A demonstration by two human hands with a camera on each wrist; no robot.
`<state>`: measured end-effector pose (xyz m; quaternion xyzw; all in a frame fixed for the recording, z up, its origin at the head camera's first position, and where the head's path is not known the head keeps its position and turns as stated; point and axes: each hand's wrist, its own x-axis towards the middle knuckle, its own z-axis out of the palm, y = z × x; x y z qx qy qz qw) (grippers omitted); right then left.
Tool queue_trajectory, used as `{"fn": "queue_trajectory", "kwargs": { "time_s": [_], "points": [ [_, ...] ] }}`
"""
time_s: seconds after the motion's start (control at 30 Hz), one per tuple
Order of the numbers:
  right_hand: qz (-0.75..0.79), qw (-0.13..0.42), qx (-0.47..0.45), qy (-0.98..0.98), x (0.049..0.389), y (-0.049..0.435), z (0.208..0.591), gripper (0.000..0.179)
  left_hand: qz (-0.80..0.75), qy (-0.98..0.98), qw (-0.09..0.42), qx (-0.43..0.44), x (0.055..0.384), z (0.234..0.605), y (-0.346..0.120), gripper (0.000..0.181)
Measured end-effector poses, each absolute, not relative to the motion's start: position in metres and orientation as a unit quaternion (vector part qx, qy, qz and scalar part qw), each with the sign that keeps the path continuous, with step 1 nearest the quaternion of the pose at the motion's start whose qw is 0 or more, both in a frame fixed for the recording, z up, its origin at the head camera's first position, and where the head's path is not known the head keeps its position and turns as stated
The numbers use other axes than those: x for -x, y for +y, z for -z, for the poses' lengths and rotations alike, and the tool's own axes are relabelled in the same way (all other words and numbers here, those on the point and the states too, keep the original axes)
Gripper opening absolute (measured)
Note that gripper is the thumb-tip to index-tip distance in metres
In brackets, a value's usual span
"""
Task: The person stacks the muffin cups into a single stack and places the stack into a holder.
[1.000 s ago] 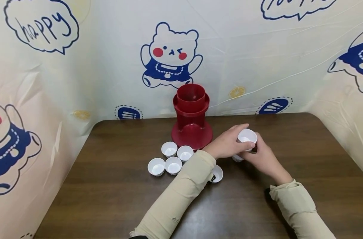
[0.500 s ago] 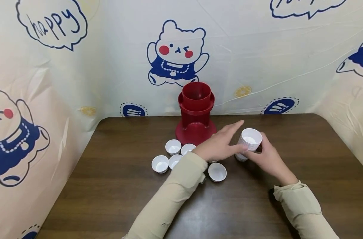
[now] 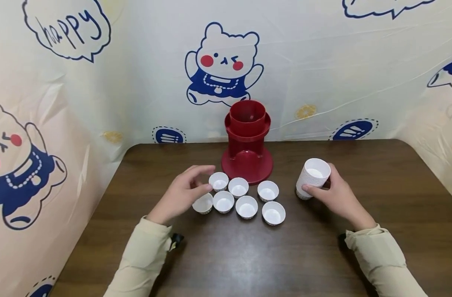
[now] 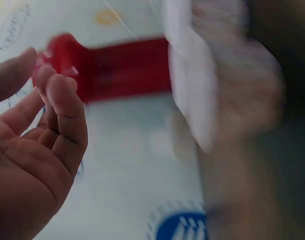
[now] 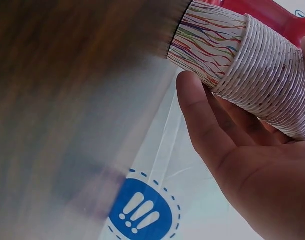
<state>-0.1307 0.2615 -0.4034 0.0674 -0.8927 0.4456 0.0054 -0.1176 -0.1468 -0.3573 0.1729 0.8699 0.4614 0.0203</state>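
My right hand [image 3: 341, 194] grips a tall stack of white paper cups [image 3: 313, 177], its thumb in front and its fingers behind. The stack stands upright with its open rims up. In the right wrist view the stack's lowest cup [image 5: 210, 40] shows wavy coloured lines, below many tightly nested rims. My left hand [image 3: 179, 194] hovers by the leftmost of several single white cups [image 3: 223, 202], thumb and fingers apart and loosely bent, holding nothing. In the left wrist view the cups [image 4: 197, 90] beside that hand are blurred.
A red plastic stand [image 3: 247, 140] with a round base and an open cylinder on top stands at the back, behind the single cups. These cups sit in two rough rows on the brown wooden table [image 3: 226, 255]. A printed cloth [image 3: 144, 82] hangs behind.
My left hand has moved left from beside the stack to the leftmost single cups, uncovering the cups its arm had hidden. My right hand keeps holding the stack in about the same place.
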Motion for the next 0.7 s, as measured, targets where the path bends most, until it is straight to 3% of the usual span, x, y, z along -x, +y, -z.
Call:
{"fn": "queue_trajectory", "kwargs": {
  "time_s": [0.3, 0.5, 0.7],
  "points": [
    [-0.446, 0.008, -0.063, -0.893, 0.127, 0.267, 0.404, 0.074, -0.373, 0.908, 0.158, -0.109, 0.107, 0.386, -0.180, 0.077],
    [-0.442, 0.006, -0.069, -0.894, 0.129, 0.266, 0.406, 0.074, -0.324, 0.927, 0.153, -0.114, 0.107, 0.399, -0.177, 0.080],
    [-0.441, 0.004, -0.073, -0.894, 0.131, 0.263, 0.407, 0.074, -0.306, 0.934, 0.136, -0.121, 0.105, 0.405, -0.178, 0.066]
  ]
}}
